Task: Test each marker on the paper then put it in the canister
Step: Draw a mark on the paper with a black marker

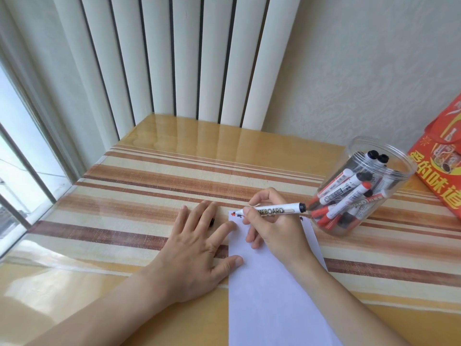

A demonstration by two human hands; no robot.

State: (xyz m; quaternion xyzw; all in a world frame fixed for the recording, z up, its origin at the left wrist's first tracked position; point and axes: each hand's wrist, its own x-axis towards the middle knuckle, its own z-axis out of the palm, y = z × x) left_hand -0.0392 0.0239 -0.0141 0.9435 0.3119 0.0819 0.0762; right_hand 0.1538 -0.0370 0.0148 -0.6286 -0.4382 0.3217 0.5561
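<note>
At the paper's (pixel 269 295) far corner, the right hand (pixel 272 231) pinched a marker (pixel 272 211), tip down, testing it; the left hand (pixel 197 248) lay spread, steadying. Next likely needs capping, then the canister (pixel 359 186) nearby.

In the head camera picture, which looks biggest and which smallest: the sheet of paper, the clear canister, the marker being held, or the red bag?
As they look in this view:
1. Paper, though it lies nearest the camera.
2. Canister.
3. Marker in the right hand.
The red bag is cut off by the frame edge, so I cannot rank it.
</note>
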